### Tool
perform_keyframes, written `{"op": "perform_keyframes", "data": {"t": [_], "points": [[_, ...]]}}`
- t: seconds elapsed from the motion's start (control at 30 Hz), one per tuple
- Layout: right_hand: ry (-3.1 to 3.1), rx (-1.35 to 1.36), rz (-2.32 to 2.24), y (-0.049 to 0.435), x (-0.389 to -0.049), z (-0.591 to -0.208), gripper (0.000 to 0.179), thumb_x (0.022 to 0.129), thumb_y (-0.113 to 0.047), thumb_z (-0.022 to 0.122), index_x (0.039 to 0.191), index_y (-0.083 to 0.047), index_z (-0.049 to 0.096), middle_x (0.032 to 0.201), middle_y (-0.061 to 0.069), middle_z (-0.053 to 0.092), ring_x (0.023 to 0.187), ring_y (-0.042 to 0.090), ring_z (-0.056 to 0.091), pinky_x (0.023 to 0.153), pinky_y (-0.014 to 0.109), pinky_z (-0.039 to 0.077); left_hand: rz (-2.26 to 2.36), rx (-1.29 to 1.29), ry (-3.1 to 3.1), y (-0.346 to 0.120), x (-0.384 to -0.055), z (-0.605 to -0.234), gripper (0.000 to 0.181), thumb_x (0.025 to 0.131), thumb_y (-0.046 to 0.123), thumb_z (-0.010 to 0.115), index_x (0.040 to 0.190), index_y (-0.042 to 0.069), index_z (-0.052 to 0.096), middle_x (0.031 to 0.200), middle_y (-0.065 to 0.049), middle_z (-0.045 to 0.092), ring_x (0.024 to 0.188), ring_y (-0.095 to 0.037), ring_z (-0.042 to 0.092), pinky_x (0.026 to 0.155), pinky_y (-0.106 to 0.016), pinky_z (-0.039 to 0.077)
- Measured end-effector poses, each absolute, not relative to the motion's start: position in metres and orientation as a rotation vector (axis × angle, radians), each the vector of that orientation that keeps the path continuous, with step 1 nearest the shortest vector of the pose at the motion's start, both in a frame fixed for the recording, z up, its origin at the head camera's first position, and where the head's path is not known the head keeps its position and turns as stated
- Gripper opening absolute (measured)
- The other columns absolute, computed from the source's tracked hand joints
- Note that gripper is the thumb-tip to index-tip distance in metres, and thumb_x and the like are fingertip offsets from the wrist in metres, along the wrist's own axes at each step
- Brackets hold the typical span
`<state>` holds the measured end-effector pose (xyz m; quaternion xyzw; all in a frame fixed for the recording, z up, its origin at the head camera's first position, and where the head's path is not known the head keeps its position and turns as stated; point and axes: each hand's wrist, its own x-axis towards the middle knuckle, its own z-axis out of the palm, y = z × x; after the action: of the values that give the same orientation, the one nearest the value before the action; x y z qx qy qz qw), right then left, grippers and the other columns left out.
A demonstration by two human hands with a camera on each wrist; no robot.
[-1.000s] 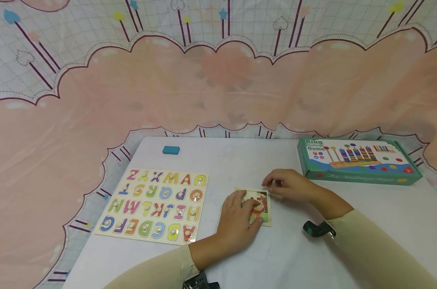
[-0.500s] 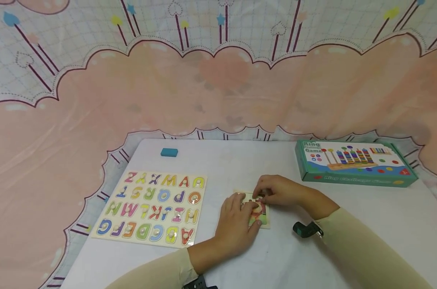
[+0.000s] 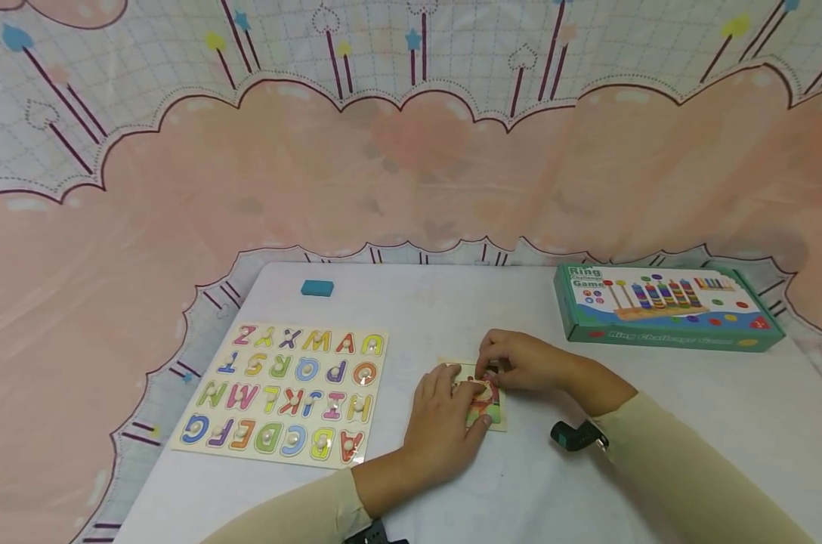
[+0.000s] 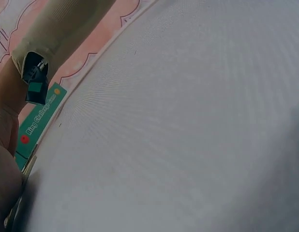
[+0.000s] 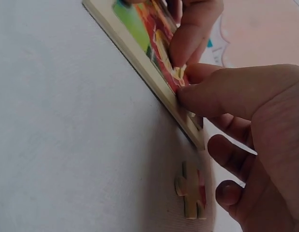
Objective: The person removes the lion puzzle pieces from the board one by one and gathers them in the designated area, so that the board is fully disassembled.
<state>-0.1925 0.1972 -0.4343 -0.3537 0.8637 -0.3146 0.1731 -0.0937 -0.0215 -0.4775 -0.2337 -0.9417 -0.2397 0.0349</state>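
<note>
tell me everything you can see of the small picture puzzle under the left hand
The small rectangular picture puzzle looks wooden, with a plain pale border around a red, yellow and green picture. It lies picture-up on the white table. The bare left hand rests across its left side; the bare right hand touches its right side. Together they hide much of the picture.

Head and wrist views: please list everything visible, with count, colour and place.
Patterned backdrop: 1, peach and white, behind
Flat tabletop: 1, white, foreground
Knobbed alphabet board: 1, cream, multicoloured letters, left
Rectangular block: 1, blue, back left
"Ring Challenge Game" box: 1, green, back right
Wooden picture puzzle: 1, multicoloured, centre
Loose wooden jigsaw piece: 1, pale with red, beside puzzle
Wrist devices: 2, black, cuffs
Sleeves: 2, beige, forearms
Left hand, right hand: 2, bare, at puzzle
</note>
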Motion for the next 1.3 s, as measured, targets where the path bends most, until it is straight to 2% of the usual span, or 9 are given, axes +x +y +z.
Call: {"op": "perform_keyframes", "data": {"t": [0.17, 0.37, 0.7, 0.9, 1.03, 1.3], "points": [[2.466, -0.992, -0.903, 0.1962, -0.1892, -0.4344, 0.022, 0.094, -0.001, 0.075, 0.103, -0.02, 0.078, 0.11, -0.005, 0.062, 0.091, 0.016, 0.057, 0.078, 0.029, 0.051, -0.731, -0.719, -2.896, -0.0213, -0.0933, -0.4787, 0.039, 0.102, 0.04, 0.068, 0.135, 0.019, 0.063, 0.156, -0.014, 0.044, 0.153, -0.034, 0.031, 0.126, -0.054, 0.024], [2.499, -0.843, -0.916, 0.1945, -0.1887, -0.4367, 0.03, 0.092, -0.005, 0.081, 0.117, -0.018, 0.069, 0.104, -0.007, 0.066, 0.089, 0.016, 0.056, 0.076, 0.029, 0.05, -0.703, -0.729, -2.88, -0.0213, -0.0924, -0.478, 0.037, 0.102, 0.04, 0.068, 0.131, 0.017, 0.063, 0.155, -0.016, 0.044, 0.152, -0.035, 0.033, 0.126, -0.055, 0.025], [2.481, -0.875, -0.976, 0.1983, -0.1897, -0.4402, 0.023, 0.092, -0.004, 0.08, 0.111, -0.018, 0.077, 0.102, -0.006, 0.066, 0.089, 0.015, 0.055, 0.075, 0.028, 0.048, -0.697, -0.733, -2.888, -0.0211, -0.0917, -0.4769, 0.036, 0.103, 0.04, 0.067, 0.131, 0.018, 0.063, 0.155, -0.016, 0.044, 0.153, -0.036, 0.032, 0.125, -0.057, 0.025], [2.465, -0.852, -1.017, 0.1984, -0.1904, -0.4392, 0.022, 0.095, -0.005, 0.079, 0.114, -0.016, 0.075, 0.1, -0.007, 0.068, 0.092, 0.016, 0.059, 0.082, 0.029, 0.054, -0.71, -0.732, -2.877, -0.0205, -0.0914, -0.478, 0.036, 0.102, 0.04, 0.068, 0.13, 0.017, 0.063, 0.155, -0.016, 0.044, 0.153, -0.035, 0.032, 0.125, -0.056, 0.025], [2.462, -0.865, -1.043, 0.2005, -0.1899, -0.4387, 0.02, 0.096, -0.003, 0.078, 0.112, -0.014, 0.077, 0.096, -0.007, 0.067, 0.09, 0.016, 0.059, 0.079, 0.028, 0.054, -0.708, -0.73, -2.877, -0.0201, -0.0915, -0.4794, 0.036, 0.102, 0.04, 0.067, 0.129, 0.017, 0.064, 0.155, -0.015, 0.044, 0.153, -0.034, 0.032, 0.126, -0.056, 0.024], [2.413, -0.932, -1.11, 0.2038, -0.1893, -0.4389, 0.022, 0.095, 0.0, 0.077, 0.113, -0.013, 0.08, 0.102, -0.004, 0.072, 0.092, 0.015, 0.061, 0.081, 0.028, 0.053, -0.707, -0.733, -2.882, -0.0203, -0.0921, -0.4817, 0.036, 0.102, 0.04, 0.067, 0.13, 0.017, 0.064, 0.156, -0.015, 0.044, 0.154, -0.034, 0.031, 0.126, -0.056, 0.024]]}}
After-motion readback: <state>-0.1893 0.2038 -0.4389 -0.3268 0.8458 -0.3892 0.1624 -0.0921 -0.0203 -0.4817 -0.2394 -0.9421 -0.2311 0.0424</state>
